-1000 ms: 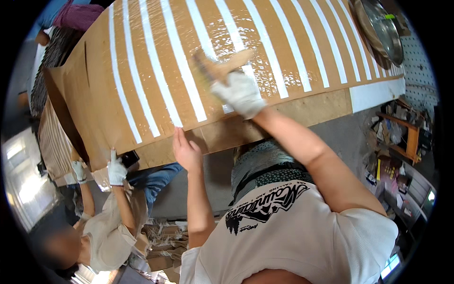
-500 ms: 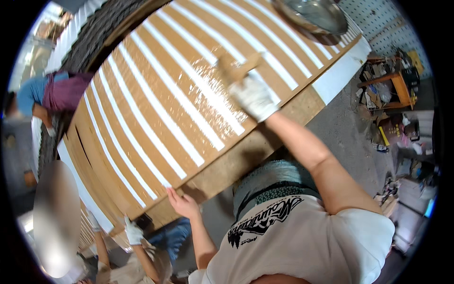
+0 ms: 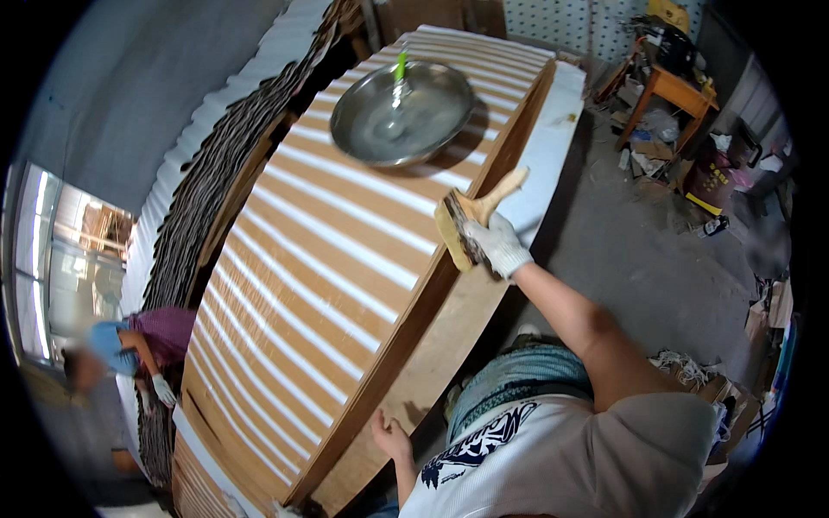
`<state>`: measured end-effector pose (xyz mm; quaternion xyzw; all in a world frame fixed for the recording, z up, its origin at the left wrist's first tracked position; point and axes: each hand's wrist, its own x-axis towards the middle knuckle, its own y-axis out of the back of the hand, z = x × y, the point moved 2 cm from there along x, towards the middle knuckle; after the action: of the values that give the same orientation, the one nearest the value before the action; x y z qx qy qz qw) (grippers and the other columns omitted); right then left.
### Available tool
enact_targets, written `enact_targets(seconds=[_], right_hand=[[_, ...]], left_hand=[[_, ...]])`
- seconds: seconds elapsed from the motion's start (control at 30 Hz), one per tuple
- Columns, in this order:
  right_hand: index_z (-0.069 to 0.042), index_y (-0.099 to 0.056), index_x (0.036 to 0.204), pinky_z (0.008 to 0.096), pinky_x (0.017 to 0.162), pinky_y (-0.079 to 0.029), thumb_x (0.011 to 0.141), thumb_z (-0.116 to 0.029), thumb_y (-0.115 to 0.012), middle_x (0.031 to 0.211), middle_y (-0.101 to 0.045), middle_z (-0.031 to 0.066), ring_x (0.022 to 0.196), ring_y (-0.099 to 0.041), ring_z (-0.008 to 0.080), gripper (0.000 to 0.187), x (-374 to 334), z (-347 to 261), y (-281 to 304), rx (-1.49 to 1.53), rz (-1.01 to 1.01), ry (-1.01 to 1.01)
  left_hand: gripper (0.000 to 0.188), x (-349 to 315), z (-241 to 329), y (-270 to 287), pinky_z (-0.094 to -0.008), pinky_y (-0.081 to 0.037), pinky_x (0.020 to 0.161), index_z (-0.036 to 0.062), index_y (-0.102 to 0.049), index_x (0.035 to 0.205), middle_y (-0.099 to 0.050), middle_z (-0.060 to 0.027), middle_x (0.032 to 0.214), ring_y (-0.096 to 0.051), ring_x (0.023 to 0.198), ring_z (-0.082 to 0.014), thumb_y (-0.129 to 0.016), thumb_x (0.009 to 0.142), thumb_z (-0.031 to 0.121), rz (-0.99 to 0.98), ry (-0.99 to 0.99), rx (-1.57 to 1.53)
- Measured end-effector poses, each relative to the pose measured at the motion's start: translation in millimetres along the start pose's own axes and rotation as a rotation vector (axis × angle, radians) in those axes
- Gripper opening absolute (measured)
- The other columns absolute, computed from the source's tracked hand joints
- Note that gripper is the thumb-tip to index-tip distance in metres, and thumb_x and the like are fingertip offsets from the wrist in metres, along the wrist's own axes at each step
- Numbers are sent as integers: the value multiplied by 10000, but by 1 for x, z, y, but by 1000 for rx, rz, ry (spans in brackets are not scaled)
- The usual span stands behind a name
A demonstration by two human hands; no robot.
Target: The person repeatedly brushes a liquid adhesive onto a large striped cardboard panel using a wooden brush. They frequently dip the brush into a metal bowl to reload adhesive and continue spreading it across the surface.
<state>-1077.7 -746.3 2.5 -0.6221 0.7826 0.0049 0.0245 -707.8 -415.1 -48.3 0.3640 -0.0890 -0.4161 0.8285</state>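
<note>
My right hand (image 3: 499, 245), in a white knitted glove, grips a wide flat brush (image 3: 473, 216) with a pale wooden handle and light bristles. The brush is just over the near edge of a striped brown and white sheet (image 3: 298, 246), which tops a stack. Beside the stack's near side my bare left hand (image 3: 393, 436) holds nothing, its fingers apart. Farther up on the stripes sits a round metal basin (image 3: 338, 125) of cloudy liquid. Something with a bright green handle (image 3: 401, 66) stands in it.
At the left a person (image 3: 138, 345) in a purple apron and glove is by a long row of dark stacked sheets (image 3: 216, 155). A wooden stool (image 3: 673, 95) and clutter stand at the right. A dark bag (image 3: 712, 177) rests on the floor.
My right hand has lifted the brush off the wet sheet and brought it to the near edge, closer to the basin. My left hand has come off the sheet's edge. The view has turned.
</note>
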Motion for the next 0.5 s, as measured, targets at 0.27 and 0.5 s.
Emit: enact_targets(seconds=[0.27,0.5], right_hand=[[-8,-607,1203,282,655,-509,922,-253,-672,939,-677,32,758,-632,123,378,-19,3,176,319,222,-420],[-102,-619,1143,308,475,-478,933,-326,-672,884,-663,11,666,-641,129,312,-5,-21,273,522,380,-473]], left_hand=[[379,-17,163,-160,-358,-514,927,42,-596,1297,-614,-200,1261,-608,1158,-288,-572,923,96,-549,-268,-25],[323,-12,247,-242,-338,-549,840,23,-617,1257,-670,-162,1194,-672,1035,-245,-572,945,95,-740,-389,38]])
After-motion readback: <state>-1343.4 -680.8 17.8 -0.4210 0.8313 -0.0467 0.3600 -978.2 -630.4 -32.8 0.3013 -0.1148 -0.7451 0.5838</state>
